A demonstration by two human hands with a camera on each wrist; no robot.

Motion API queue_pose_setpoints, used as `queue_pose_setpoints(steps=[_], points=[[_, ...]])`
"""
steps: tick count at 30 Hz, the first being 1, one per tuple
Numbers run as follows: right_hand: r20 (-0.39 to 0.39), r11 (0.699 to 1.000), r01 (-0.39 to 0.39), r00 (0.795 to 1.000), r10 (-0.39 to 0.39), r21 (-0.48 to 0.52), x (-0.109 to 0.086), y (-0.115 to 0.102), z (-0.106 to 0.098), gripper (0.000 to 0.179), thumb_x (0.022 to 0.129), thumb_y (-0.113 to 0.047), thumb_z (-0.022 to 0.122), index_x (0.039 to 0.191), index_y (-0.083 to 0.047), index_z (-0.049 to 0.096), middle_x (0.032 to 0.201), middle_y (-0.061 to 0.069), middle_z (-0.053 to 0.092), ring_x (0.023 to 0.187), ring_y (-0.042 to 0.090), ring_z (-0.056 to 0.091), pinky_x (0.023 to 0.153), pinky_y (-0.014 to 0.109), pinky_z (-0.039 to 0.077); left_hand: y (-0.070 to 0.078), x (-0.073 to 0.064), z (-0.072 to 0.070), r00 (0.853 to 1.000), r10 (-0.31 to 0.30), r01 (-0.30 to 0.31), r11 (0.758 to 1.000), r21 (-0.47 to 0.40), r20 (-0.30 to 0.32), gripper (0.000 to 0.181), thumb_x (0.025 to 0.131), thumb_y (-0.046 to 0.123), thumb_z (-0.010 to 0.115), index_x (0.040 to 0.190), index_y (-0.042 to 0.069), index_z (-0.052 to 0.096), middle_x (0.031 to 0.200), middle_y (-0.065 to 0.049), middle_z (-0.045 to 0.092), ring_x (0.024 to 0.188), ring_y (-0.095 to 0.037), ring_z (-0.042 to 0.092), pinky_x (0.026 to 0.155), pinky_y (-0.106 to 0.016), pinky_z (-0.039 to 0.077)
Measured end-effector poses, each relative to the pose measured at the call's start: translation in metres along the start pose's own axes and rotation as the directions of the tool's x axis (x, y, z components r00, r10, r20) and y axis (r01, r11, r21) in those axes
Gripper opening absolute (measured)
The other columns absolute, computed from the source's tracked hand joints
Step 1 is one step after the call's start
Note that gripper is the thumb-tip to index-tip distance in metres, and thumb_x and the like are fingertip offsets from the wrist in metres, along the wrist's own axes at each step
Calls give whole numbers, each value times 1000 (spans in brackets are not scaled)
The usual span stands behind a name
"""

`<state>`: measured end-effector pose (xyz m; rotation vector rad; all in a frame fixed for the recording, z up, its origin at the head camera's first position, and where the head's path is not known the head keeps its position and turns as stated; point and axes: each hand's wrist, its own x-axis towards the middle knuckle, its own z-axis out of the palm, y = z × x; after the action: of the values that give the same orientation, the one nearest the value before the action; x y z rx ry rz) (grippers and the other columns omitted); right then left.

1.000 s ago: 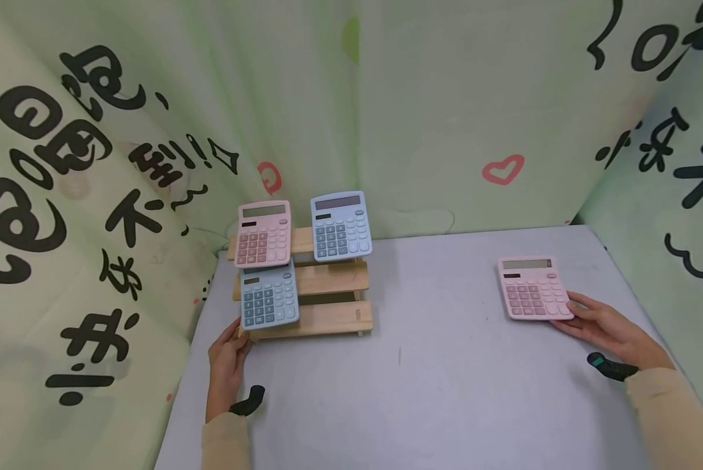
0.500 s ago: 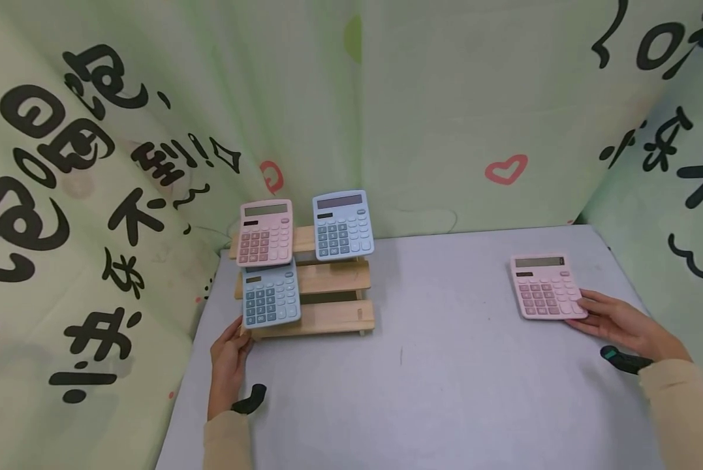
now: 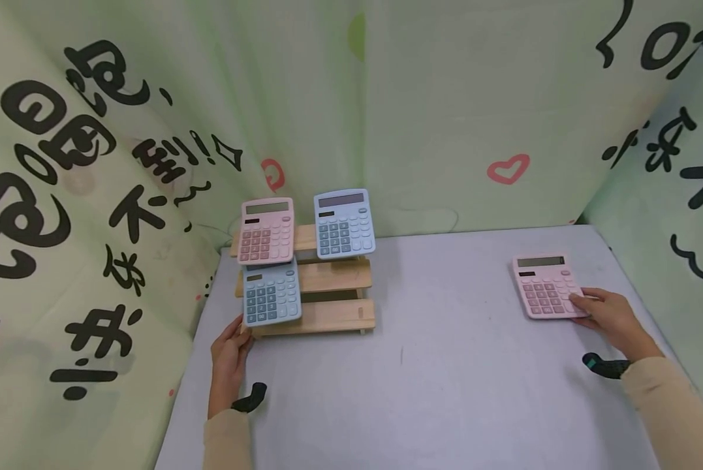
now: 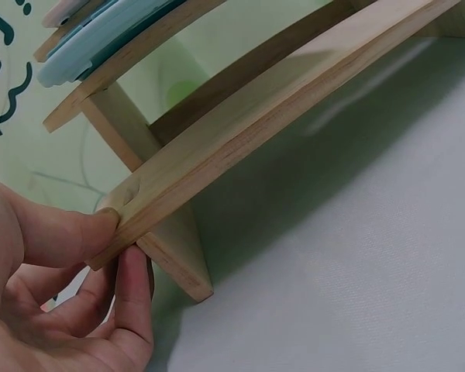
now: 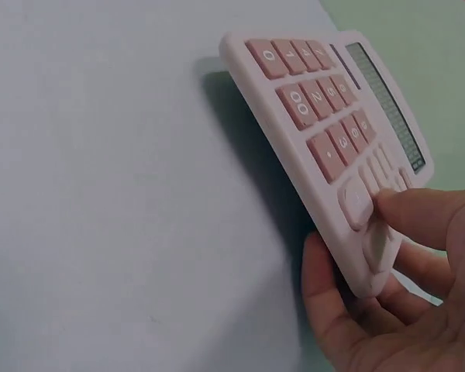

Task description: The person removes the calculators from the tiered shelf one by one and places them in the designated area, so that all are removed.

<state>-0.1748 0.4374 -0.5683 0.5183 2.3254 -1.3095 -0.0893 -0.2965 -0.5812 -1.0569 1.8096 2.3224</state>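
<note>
My left hand [image 3: 229, 356] pinches the front left corner of a wooden rack [image 3: 333, 316], thumb on top of the lowest slat and fingers beneath, plain in the left wrist view. At the right of the table, my right hand [image 3: 612, 320] grips a pink calculator [image 3: 544, 287] by its lower right corner. The right wrist view has the thumb on the keys of that calculator [image 5: 325, 147] and the fingers under it; its near edge is tilted off the table. On the rack lean another pink calculator [image 3: 265, 232], a light blue calculator [image 3: 344, 225] and a lower blue calculator [image 3: 271, 294].
The pale table [image 3: 445, 378] stretches between the two hands. A light green curtain [image 3: 445, 117] with black writing and a red heart [image 3: 508, 169] encloses the back and both sides. Black straps circle both wrists.
The pink calculator at the right has shifted slightly right. My right thumb has moved from its edge onto its keys. My left hand keeps its place at the rack.
</note>
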Motion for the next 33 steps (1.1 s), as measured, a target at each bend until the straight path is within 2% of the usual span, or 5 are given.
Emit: queue_pose_setpoints(steps=[6,9,14,26,33], points=[[-184,990,-9,983,-17,-138,-2,-1,13,76,110,-37,50,156,16,24,143,42,44,99,29,64,64,19,53,1,-1,1,1000,-7,7,1000,-13,9,57,107,0,48,163,11,36,170,-8,35,135,-12,53,122,-32,39],[-221,989,-39,975,7,-139,-3,-1,18,74,110,-37,49,156,15,26,147,42,40,120,48,53,85,39,59,1,-2,0,1000,-9,9,1000,-15,13,58,107,-1,46,163,11,35,171,-8,34,137,-13,51,123,-32,38],[-242,990,-65,970,33,-128,-6,-2,22,72,110,-36,48,156,15,28,151,41,36,131,54,42,113,65,43,0,-1,-1,1000,-8,8,1000,-4,7,57,108,0,47,163,11,36,170,-8,35,132,-10,54,122,-32,40],[-278,985,-24,960,-25,-170,-8,2,26,66,110,-32,48,153,16,33,145,40,42,122,50,45,94,55,51,-3,-1,-3,1000,9,-9,1000,12,16,58,107,2,52,163,11,36,169,-8,35,123,-4,57,118,-27,44],[-310,979,5,948,-69,-204,-11,1,30,63,111,-30,49,151,16,36,138,38,46,116,47,47,73,22,43,-3,-2,-4,1000,8,-8,1000,7,29,59,107,4,52,163,11,34,171,-7,32,130,-8,54,122,-30,40]])
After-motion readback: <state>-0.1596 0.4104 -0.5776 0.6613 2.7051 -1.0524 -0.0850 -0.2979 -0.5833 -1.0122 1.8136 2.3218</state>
